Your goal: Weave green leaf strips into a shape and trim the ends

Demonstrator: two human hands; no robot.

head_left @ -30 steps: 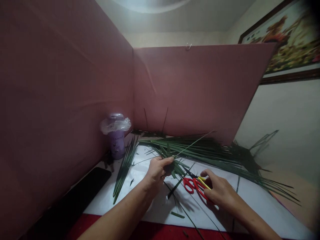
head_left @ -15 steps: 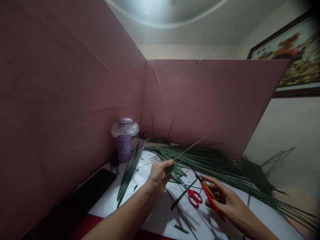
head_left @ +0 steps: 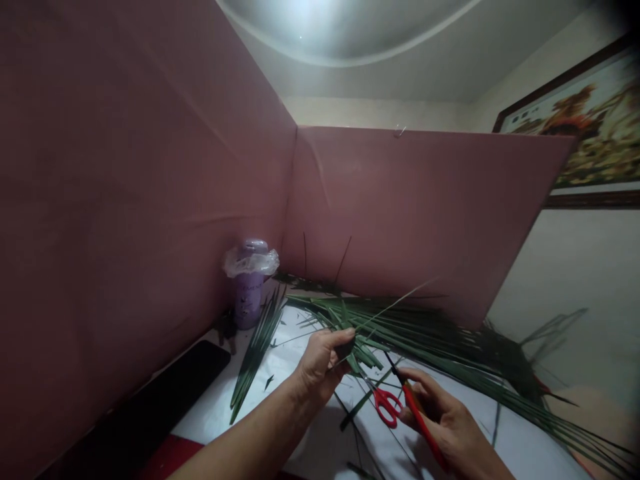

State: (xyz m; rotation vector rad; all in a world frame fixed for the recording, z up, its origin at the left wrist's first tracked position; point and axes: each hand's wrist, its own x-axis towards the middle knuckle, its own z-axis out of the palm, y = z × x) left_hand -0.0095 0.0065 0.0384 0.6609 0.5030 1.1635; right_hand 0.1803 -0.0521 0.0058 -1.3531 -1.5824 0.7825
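My left hand [head_left: 323, 360] is closed around a bunch of green leaf strips [head_left: 364, 353], thumb on top; some strips cross each other and their cut ends point right. A thin pale strand [head_left: 400, 301] sticks out from it to the upper right. In my right hand [head_left: 445, 413] is a pair of pliers [head_left: 420, 417] with red and yellow handles, its dark tip near the strip ends but apart from them. Between both hands lie red-handled scissors [head_left: 387, 405] on the white table surface [head_left: 320, 433], blades partly under the strips.
Long green leaves [head_left: 450, 340] spread across the back and right of the table. A smaller leaf bundle [head_left: 257, 357] lies left, beside a purple bottle [head_left: 249, 297] with clear plastic around it. A black flat object [head_left: 195, 373] lies at the left edge. Pink panels [head_left: 410, 207] stand behind and left.
My left hand has shifted slightly right and down with the leaf strips. The pliers in my right hand have dropped a little and moved slightly left. The view has tilted slightly.
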